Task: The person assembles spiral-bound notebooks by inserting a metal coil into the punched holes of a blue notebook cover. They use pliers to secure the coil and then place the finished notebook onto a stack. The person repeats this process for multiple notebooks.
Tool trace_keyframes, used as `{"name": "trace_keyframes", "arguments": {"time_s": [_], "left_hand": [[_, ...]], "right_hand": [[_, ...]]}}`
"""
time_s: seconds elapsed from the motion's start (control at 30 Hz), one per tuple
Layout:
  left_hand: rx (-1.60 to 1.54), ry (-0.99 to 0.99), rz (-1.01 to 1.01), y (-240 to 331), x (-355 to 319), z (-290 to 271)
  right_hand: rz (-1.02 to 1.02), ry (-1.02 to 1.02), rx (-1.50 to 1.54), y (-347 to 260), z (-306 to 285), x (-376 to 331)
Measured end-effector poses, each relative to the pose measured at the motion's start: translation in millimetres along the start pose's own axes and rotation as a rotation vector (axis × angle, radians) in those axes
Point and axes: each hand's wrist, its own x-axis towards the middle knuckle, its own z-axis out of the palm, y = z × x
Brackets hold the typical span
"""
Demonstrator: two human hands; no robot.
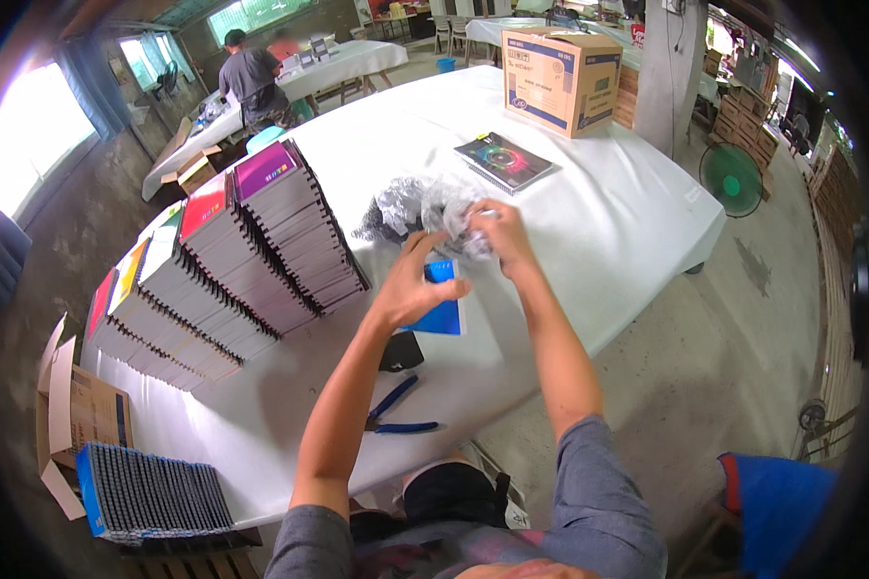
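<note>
Plastic wrap (440, 203) is pinched in the right hand (501, 234) (left hand (413, 282) half-open).

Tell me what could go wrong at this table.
The tall notebook stacks might topple if your left hand swings into them. The blue-handled pliers, lying near the table's front edge, could get knocked off. The crumpled translucent plastic at your right hand might tear if pulled hard.
</note>
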Motion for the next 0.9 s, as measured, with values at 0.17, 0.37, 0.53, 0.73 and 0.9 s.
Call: {"name": "trace_keyframes", "arguments": {"time_s": [0.17, 0.37, 0.53, 0.73, 0.9], "left_hand": [[0.091, -0.032, 0.064, -1, -20, 8], [-0.061, 0.1, 0.052, 10, -21, 7], [-0.062, 0.176, 0.008, -4, -11, -1], [0.094, 0.112, 0.079, -5, -36, -14], [0.506, 0.255, 0.165, 26, -75, -27]], "right_hand": [[-0.824, 0.229, -1.054, 56, 28, 43], [-0.406, 0.087, -0.947, 57, 63, 67], [-0.435, -0.421, -0.75, 36, 34, 61], [-0.215, -0.843, -0.001, -57, -80, 34], [-0.09, -0.079, -0.175, 59, -71, 172]]}}
